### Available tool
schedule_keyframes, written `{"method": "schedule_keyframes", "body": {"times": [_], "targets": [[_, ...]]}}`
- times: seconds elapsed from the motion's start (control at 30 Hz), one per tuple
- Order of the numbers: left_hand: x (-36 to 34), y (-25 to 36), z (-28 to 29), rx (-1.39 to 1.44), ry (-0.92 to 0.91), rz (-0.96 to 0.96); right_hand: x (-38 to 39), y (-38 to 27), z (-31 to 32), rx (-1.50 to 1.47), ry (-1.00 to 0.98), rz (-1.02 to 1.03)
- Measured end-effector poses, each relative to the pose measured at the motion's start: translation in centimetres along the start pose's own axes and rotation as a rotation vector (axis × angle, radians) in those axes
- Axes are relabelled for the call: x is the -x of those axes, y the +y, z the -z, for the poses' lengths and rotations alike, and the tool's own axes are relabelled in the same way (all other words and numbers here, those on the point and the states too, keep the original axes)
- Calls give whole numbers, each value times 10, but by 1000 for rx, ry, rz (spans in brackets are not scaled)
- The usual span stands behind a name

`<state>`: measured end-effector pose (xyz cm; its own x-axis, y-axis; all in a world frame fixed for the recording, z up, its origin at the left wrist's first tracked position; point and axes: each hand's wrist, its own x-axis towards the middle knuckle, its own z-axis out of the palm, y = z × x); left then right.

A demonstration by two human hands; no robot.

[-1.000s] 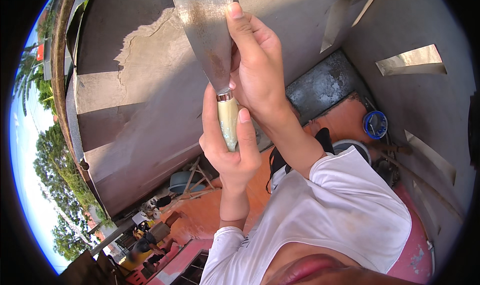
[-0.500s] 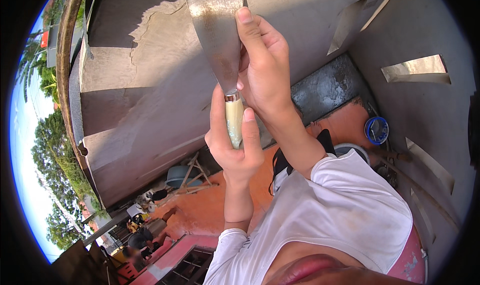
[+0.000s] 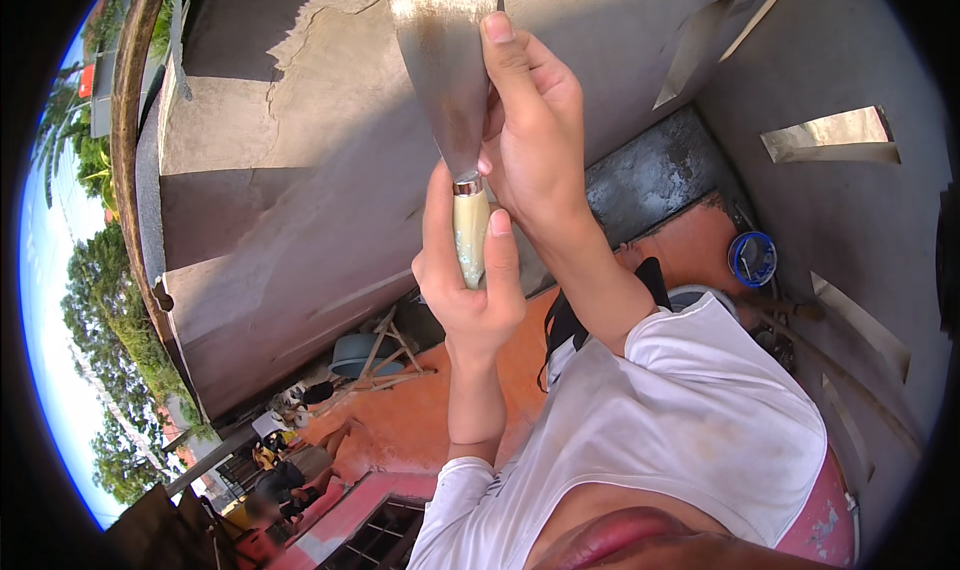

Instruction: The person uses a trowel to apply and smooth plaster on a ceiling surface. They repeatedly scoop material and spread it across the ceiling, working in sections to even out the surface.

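Note:
A putty knife [image 3: 447, 80] is held up in front of me, its wide metal blade pointing upward and worn brownish in patches. Its pale cream handle [image 3: 470, 232], with a shiny metal collar, sits in my left hand [image 3: 468, 290], between the index finger and the thumb. My right hand [image 3: 535, 120] grips the blade's right edge, thumb on the near face; the other fingers are partly hidden behind the blade. The blade's top end runs out at the upper edge of the view. Behind it stands a grey plastered wall [image 3: 330, 200] with a rough, lighter patch.
A blue-rimmed bucket [image 3: 752, 260] stands on the orange floor [image 3: 690, 250] at the right, near a dark slab [image 3: 655, 175]. A wooden stand [image 3: 385, 355] and a basin [image 3: 352, 355] are lower left. Another person [image 3: 285, 480] is far off at the lower left.
The putty knife has shifted slightly to the right and tilted a little, both hands moving with it. The grip of each hand looks the same.

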<state>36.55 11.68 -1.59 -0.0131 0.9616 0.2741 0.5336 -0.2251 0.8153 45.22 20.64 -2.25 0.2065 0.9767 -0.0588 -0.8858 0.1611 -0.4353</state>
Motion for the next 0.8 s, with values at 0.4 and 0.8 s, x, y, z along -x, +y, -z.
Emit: {"method": "schedule_keyframes", "body": {"times": [0.4, 0.8], "targets": [[-8, 7, -6, -51, -4, -253, -1, -13, -2, -10, -31, -8], [-16, 9, -23, -15, -8, -273, -8, -23, 6, 22, -19, 26]]}}
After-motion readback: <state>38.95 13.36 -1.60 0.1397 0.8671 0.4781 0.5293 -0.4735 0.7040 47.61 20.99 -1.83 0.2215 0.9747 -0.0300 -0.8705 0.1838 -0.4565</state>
